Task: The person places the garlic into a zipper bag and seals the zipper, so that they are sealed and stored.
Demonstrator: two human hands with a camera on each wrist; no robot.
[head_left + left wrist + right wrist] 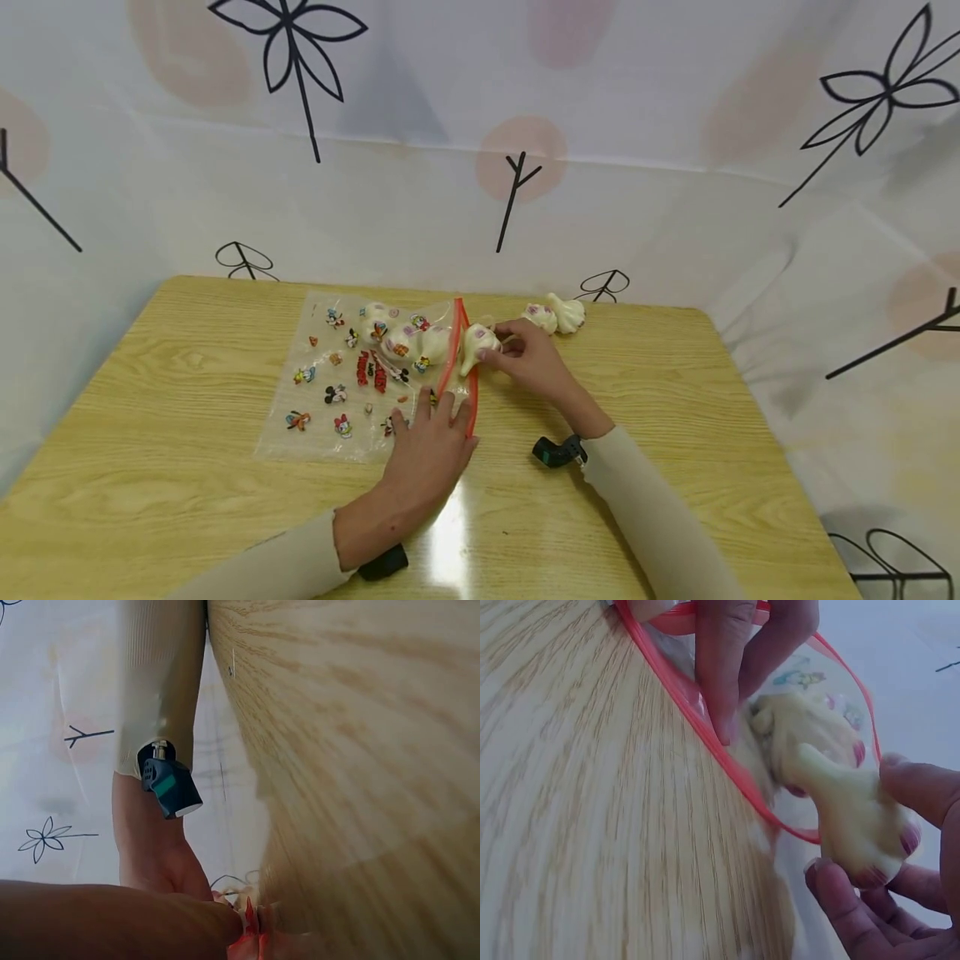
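Pinched at its narrow neck by the right hand (pixel 534 360), a cream garlic-shaped toy (pixel 477 342), seemingly soft and light, sits at the red-zippered bag (pixel 352 379) mouth toward the desk's far edge, while the left hand (pixel 429 450) presses flat on the bag.

Left wrist view blurred, bag (pixel 251 937) cut off at bottom edge, perhaps its red zip, sticker designs (pixel 341 392) too small to tell

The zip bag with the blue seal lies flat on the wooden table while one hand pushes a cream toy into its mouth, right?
Not quite: the zip bag has a red seal, not blue, as the head view shows. The rest holds: the right hand pushes the cream toy in.
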